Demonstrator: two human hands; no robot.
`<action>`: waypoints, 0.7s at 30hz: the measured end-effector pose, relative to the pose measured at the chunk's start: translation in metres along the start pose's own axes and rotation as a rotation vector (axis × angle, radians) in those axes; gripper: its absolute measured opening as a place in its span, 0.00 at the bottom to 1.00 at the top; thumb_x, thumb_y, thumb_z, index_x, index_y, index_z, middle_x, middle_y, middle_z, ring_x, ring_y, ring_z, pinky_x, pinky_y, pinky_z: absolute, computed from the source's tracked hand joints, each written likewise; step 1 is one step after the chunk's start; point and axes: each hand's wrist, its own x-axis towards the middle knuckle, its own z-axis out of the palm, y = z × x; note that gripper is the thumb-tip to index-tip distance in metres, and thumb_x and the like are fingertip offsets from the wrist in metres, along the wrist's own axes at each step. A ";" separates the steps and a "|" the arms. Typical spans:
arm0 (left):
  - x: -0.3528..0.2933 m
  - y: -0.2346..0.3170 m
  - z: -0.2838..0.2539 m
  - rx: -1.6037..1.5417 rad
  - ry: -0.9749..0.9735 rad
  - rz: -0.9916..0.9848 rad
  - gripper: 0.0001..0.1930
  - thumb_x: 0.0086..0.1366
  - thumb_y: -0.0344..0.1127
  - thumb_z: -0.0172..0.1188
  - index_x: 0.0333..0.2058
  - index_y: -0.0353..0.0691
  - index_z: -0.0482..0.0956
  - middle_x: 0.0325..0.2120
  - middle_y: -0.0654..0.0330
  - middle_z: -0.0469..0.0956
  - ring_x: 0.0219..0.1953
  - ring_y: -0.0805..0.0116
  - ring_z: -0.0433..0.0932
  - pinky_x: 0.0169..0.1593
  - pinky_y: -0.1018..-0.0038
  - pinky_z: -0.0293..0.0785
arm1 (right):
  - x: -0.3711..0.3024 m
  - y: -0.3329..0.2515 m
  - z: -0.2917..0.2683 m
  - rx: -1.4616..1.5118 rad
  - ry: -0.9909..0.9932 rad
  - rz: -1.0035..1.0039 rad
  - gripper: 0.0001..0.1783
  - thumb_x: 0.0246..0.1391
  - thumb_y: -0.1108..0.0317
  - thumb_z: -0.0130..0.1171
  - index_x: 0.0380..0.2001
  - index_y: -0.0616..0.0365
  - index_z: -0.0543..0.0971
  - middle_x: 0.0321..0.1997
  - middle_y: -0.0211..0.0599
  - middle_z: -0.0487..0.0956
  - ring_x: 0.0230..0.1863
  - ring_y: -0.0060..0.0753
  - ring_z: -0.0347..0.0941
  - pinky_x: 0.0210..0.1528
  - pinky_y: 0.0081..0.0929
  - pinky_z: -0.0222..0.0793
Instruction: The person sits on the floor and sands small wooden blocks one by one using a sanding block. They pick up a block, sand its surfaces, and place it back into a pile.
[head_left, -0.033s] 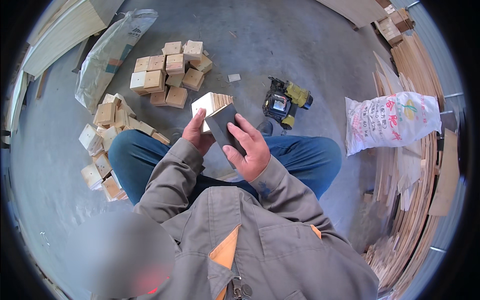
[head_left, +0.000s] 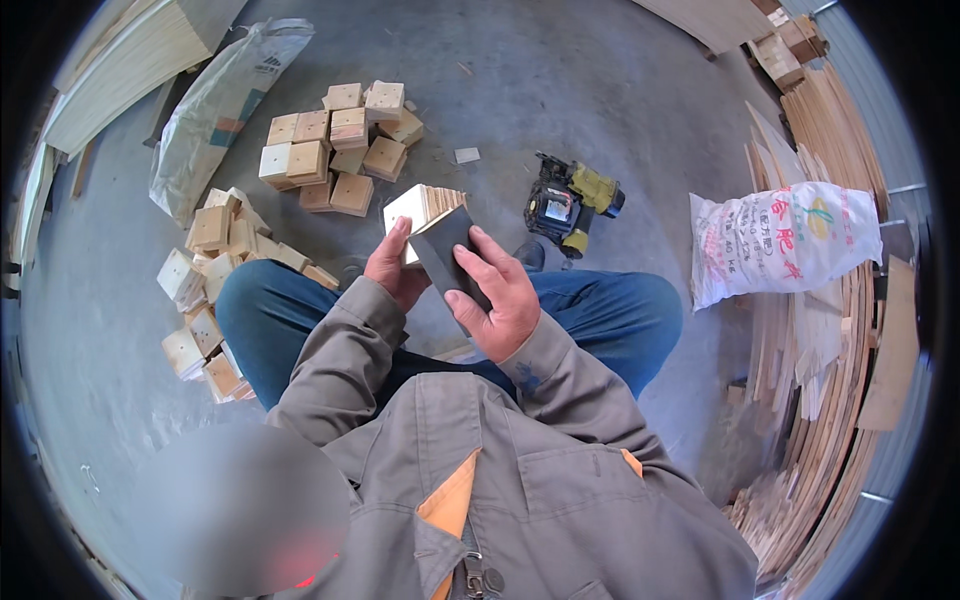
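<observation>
In front of my knees, my left hand [head_left: 392,262] is closed round a square plywood block [head_left: 406,209], thumb on its pale top face and fingers underneath. The layered edge of the block faces right. My right hand [head_left: 498,305] grips a dark grey sheet of sandpaper [head_left: 452,258], fingers and thumb spread over its outer face. The sandpaper lies against the right side of the block and covers part of it. What is behind the sheet is hidden.
Wooden blocks are heaped on the floor ahead [head_left: 330,150] and to the left [head_left: 210,270]. A yellow-and-black power tool [head_left: 570,205] lies ahead right. A white sack [head_left: 785,240] rests on stacked wood strips [head_left: 850,370] at right. Another sack [head_left: 230,110] lies far left.
</observation>
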 end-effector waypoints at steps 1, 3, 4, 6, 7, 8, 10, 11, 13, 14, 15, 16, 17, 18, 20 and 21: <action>0.000 -0.002 -0.001 0.015 -0.026 0.004 0.33 0.73 0.60 0.50 0.67 0.44 0.65 0.61 0.56 0.74 0.60 0.55 0.75 0.63 0.50 0.71 | 0.001 0.004 0.000 -0.005 0.006 0.001 0.29 0.54 0.65 0.68 0.59 0.59 0.76 0.66 0.62 0.70 0.58 0.62 0.74 0.60 0.45 0.70; -0.002 -0.004 -0.001 0.051 -0.076 0.013 0.33 0.73 0.60 0.51 0.67 0.44 0.65 0.61 0.56 0.74 0.60 0.55 0.75 0.63 0.50 0.70 | 0.011 0.017 0.002 -0.039 0.030 0.031 0.29 0.54 0.65 0.67 0.59 0.58 0.77 0.66 0.61 0.70 0.59 0.62 0.73 0.61 0.45 0.70; -0.002 -0.005 0.001 0.094 -0.093 0.019 0.35 0.71 0.61 0.53 0.67 0.46 0.64 0.60 0.57 0.74 0.60 0.55 0.75 0.63 0.50 0.71 | 0.017 0.026 0.004 -0.069 0.049 0.062 0.29 0.54 0.65 0.67 0.59 0.58 0.77 0.67 0.60 0.70 0.60 0.62 0.73 0.62 0.45 0.70; 0.000 -0.010 -0.009 0.115 -0.055 -0.025 0.36 0.69 0.60 0.57 0.68 0.46 0.63 0.59 0.58 0.74 0.60 0.56 0.75 0.63 0.51 0.71 | 0.032 0.046 -0.001 -0.124 0.064 0.159 0.28 0.56 0.61 0.66 0.59 0.60 0.77 0.65 0.60 0.72 0.61 0.62 0.72 0.64 0.44 0.68; -0.001 -0.013 -0.011 0.132 -0.078 0.001 0.37 0.68 0.58 0.59 0.68 0.46 0.62 0.59 0.57 0.74 0.60 0.56 0.75 0.63 0.51 0.72 | 0.038 0.056 -0.005 -0.093 0.099 0.227 0.28 0.57 0.61 0.66 0.58 0.61 0.77 0.65 0.60 0.72 0.62 0.60 0.72 0.65 0.43 0.67; -0.004 -0.013 -0.007 0.149 -0.097 0.034 0.37 0.67 0.56 0.61 0.69 0.45 0.62 0.59 0.57 0.74 0.60 0.57 0.75 0.63 0.52 0.72 | 0.042 0.064 -0.009 -0.057 0.132 0.289 0.28 0.57 0.60 0.66 0.58 0.62 0.78 0.64 0.61 0.73 0.63 0.58 0.72 0.66 0.41 0.67; -0.005 -0.010 0.004 0.193 -0.090 0.102 0.39 0.65 0.51 0.65 0.69 0.45 0.60 0.59 0.56 0.73 0.60 0.57 0.75 0.63 0.53 0.73 | 0.039 0.067 -0.017 0.000 0.240 0.314 0.28 0.59 0.61 0.65 0.58 0.65 0.77 0.64 0.61 0.73 0.66 0.53 0.71 0.67 0.37 0.65; -0.006 -0.011 0.009 0.210 -0.064 0.129 0.40 0.64 0.48 0.67 0.70 0.44 0.59 0.59 0.56 0.73 0.60 0.57 0.75 0.63 0.54 0.73 | 0.036 0.058 -0.024 -0.004 0.235 0.324 0.28 0.59 0.61 0.66 0.58 0.65 0.77 0.64 0.61 0.73 0.65 0.53 0.71 0.67 0.37 0.66; -0.002 -0.013 0.007 0.171 -0.030 0.152 0.42 0.62 0.41 0.70 0.71 0.44 0.58 0.60 0.54 0.73 0.60 0.58 0.76 0.62 0.56 0.74 | 0.035 0.040 -0.031 0.013 0.209 0.310 0.27 0.59 0.62 0.66 0.58 0.64 0.77 0.64 0.60 0.73 0.65 0.52 0.72 0.67 0.37 0.66; -0.001 -0.013 0.008 0.172 -0.029 0.159 0.42 0.63 0.41 0.69 0.71 0.44 0.58 0.60 0.54 0.73 0.60 0.58 0.76 0.62 0.56 0.74 | 0.034 0.034 -0.029 0.032 0.196 0.290 0.27 0.59 0.62 0.66 0.58 0.64 0.77 0.64 0.60 0.73 0.65 0.52 0.72 0.67 0.37 0.66; 0.000 -0.012 0.009 0.172 -0.027 0.166 0.41 0.63 0.41 0.69 0.71 0.44 0.58 0.60 0.54 0.73 0.60 0.58 0.76 0.62 0.56 0.74 | 0.034 0.029 -0.027 0.051 0.183 0.269 0.27 0.59 0.62 0.66 0.58 0.64 0.77 0.64 0.60 0.73 0.65 0.52 0.72 0.66 0.37 0.67; 0.000 -0.012 0.010 0.172 -0.025 0.173 0.41 0.63 0.41 0.69 0.71 0.44 0.58 0.60 0.54 0.73 0.59 0.58 0.76 0.62 0.56 0.75 | 0.035 0.025 -0.025 0.094 0.189 0.263 0.27 0.59 0.62 0.66 0.58 0.64 0.77 0.64 0.60 0.73 0.64 0.53 0.73 0.65 0.38 0.68; -0.001 -0.011 0.011 0.176 -0.018 0.171 0.40 0.64 0.40 0.68 0.70 0.43 0.58 0.60 0.55 0.73 0.59 0.58 0.76 0.62 0.57 0.75 | 0.037 0.020 -0.024 0.097 0.193 0.249 0.27 0.59 0.62 0.67 0.58 0.64 0.78 0.64 0.61 0.73 0.64 0.54 0.73 0.65 0.38 0.68; -0.001 -0.011 0.010 0.160 -0.024 0.174 0.40 0.64 0.38 0.68 0.70 0.43 0.58 0.59 0.54 0.73 0.59 0.58 0.76 0.62 0.57 0.75 | 0.039 0.016 -0.021 0.100 0.197 0.234 0.26 0.59 0.62 0.67 0.58 0.63 0.78 0.64 0.61 0.73 0.64 0.55 0.73 0.65 0.39 0.68; 0.000 -0.011 0.010 0.124 -0.039 0.183 0.40 0.63 0.36 0.69 0.70 0.43 0.59 0.59 0.53 0.73 0.58 0.57 0.76 0.61 0.56 0.74 | 0.039 0.018 -0.013 0.082 0.156 0.203 0.26 0.58 0.63 0.66 0.58 0.62 0.78 0.64 0.61 0.72 0.63 0.56 0.72 0.64 0.40 0.68; -0.001 -0.011 0.009 0.110 -0.034 0.176 0.40 0.63 0.36 0.69 0.70 0.43 0.59 0.59 0.54 0.73 0.58 0.57 0.76 0.61 0.57 0.75 | 0.038 0.020 -0.011 0.070 0.134 0.186 0.26 0.58 0.63 0.66 0.58 0.62 0.78 0.64 0.62 0.72 0.63 0.57 0.72 0.64 0.40 0.68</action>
